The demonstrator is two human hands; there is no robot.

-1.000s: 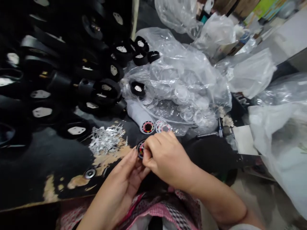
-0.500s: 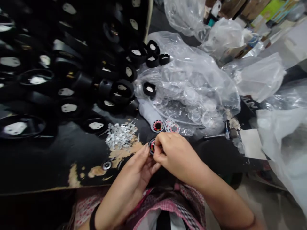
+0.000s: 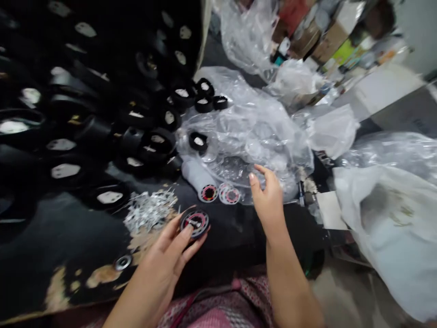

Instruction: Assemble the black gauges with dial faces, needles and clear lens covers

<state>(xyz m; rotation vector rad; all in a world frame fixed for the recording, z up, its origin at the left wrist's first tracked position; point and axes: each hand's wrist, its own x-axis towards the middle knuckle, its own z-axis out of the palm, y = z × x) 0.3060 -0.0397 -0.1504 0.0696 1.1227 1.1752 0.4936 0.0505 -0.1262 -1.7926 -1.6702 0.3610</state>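
Observation:
Between thumb and fingers, my left hand (image 3: 170,250) holds a round black clock piece (image 3: 195,222) with a red and grey dial face and small hands on it. My right hand (image 3: 268,196) is raised over the front edge of a clear plastic bag (image 3: 252,123), fingers apart, holding nothing. Under the plastic lie clear round discs (image 3: 254,149). Between my two hands, a stack of printed dials (image 3: 209,193) lies on its side, with a few loose dials (image 3: 232,195) beside it. A heap of small silvery clock hands (image 3: 150,209) lies left of the held piece.
Many black round cases (image 3: 66,170) with white plates cover the left and back of the black table (image 3: 85,228). A metal ring (image 3: 123,262) lies near the front edge. To the right are a white card (image 3: 331,210) and a large white bag (image 3: 392,237).
My right hand has left the clock piece and moved right to the plastic bag, its fingers opening. My left hand has moved left with the piece. The camera view has shifted.

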